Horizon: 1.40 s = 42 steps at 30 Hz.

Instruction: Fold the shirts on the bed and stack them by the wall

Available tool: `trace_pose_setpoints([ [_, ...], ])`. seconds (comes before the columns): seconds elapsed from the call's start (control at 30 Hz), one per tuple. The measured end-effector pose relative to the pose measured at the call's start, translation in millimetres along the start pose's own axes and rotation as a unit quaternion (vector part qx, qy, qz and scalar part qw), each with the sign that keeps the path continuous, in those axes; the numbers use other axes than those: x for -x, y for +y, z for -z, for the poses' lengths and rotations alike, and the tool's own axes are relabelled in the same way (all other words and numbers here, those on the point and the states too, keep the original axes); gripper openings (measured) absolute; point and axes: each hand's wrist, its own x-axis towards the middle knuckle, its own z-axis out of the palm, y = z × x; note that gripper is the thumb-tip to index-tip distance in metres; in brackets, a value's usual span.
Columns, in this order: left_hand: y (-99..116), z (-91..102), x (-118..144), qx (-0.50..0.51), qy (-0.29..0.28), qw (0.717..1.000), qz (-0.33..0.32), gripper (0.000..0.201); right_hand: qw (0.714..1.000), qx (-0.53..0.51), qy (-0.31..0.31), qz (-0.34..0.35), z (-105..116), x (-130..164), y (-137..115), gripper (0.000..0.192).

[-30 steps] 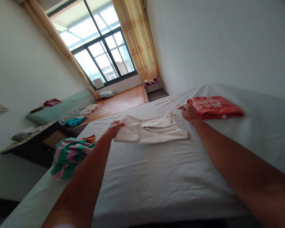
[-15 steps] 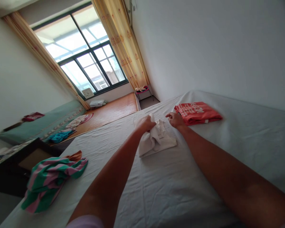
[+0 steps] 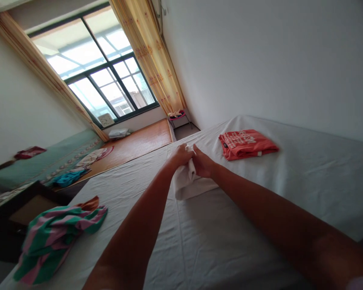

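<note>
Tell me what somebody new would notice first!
Maybe the folded red garment, vivid on the pale sheet toward the right. Then the bright window at the upper left and the crumpled green-and-pink striped cloth at the lower left. In the middle, the left hand and right hand are close together at a white cloth.

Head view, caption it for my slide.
Left hand grips a pale cloth, right hand against it, a folded red shirt nearby.

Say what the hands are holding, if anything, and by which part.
The white cloth: the left hand grips it at its far, folded edge. The right hand is against it there; whether it grips cannot be told.
</note>
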Motion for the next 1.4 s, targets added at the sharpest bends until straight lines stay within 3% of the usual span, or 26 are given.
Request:
trace_pose_setpoints([
  [0.07, -1.5, -1.5, 8.2, 0.088, -0.070, 0.994, -0.002, 0.057, 1.000, 0.009, 0.002, -0.015, 10.5, 0.9, 2.0, 0.057],
  [0.13, -10.6, -0.9, 15.6, 0.152, -0.100, 0.983, -0.014, 0.051, 0.995, 0.073, 0.050, -0.034, 26.8, 2.1, 1.6, 0.043],
  [0.27, -49.2, 8.2, 21.0, 0.174, -0.014, 0.984, -0.019, 0.033, 0.951, 0.262, 0.163, -0.028, 48.8, 1.8, 0.5, 0.027],
  [0.33, -70.5, 12.7, 19.8, 0.159, 0.036, 0.986, -0.020, 0.031, 0.925, 0.331, 0.182, -0.024, 49.6, 2.8, -1.5, 0.023],
  [0.47, -99.6, 16.0, 19.1, 0.050, 0.115, 0.990, -0.060, 0.032, 0.930, 0.335, 0.123, -0.088, 48.0, 17.0, -15.3, 0.035],
  [0.6, -107.7, 13.4, 24.9, -0.050, 0.125, 0.987, -0.084, 0.037, 0.905, 0.368, 0.074, -0.200, 54.6, 33.2, -29.0, 0.034],
  [0.7, -106.4, 6.6, 29.6, -0.078, 0.134, 0.981, -0.117, 0.042, 0.892, 0.390, 0.105, -0.203, 56.7, 29.4, -27.6, 0.034],
  [0.8, -108.3, -4.9, 30.5, -0.098, 0.104, 0.977, -0.156, 0.043, 0.850, 0.474, 0.207, -0.097, 53.9, 16.2, -18.8, 0.038],
  [0.87, -115.3, -13.2, 28.1, -0.119, 0.058, 0.977, -0.166, 0.046, 0.802, 0.556, 0.216, -0.044, 52.3, 10.1, -13.1, 0.033],
  [0.9, -120.6, -16.5, 26.1, -0.130, 0.030, 0.978, -0.162, 0.051, 0.790, 0.578, 0.199, -0.043, 52.3, 9.2, -11.2, 0.030],
  [1.0, -138.8, -20.1, 18.3, -0.145, -0.050, 0.979, -0.132, 0.063, 0.819, 0.547, 0.144, -0.097, 54.9, 13.6, -11.0, 0.032],
  [1.07, -147.4, -16.9, 14.5, -0.142, -0.068, 0.981, -0.111, 0.065, 0.829, 0.525, 0.133, -0.139, 56.5, 18.5, -14.8, 0.036],
  [1.13, -149.6, -11.8, 15.2, -0.146, -0.031, 0.984, -0.099, 0.064, 0.795, 0.569, 0.138, -0.161, 54.8, 21.1, -19.1, 0.034],
  [1.17, -148.3, -9.7, 18.1, -0.150, -0.001, 0.983, -0.107, 0.062, 0.757, 0.616, 0.155, -0.155, 52.0, 20.9, -20.3, 0.035],
  [1.23, -142.3, -7.6, 29.2, -0.159, 0.038, 0.974, -0.159, 0.056, 0.655, 0.719, 0.213, -0.093, 42.8, 17.7, -19.0, 0.039],
  [1.3, -134.9, -9.2, 45.9, -0.162, 0.013, 0.957, -0.239, 0.053, 0.572, 0.785, 0.236, 0.015, 31.1, 11.3, -10.9, 0.041],
  [1.33, -131.7, -10.9, 55.1, -0.162, -0.016, 0.948, -0.274, 0.053, 0.558, 0.800, 0.212, 0.062, 25.9, 7.5, -4.6, 0.041],
  [1.4, -127.5, -14.5, 72.1, -0.164, -0.068, 0.930, -0.322, 0.056, 0.565, 0.809, 0.128, 0.098, 20.4, -0.2, 10.2, 0.042],
])
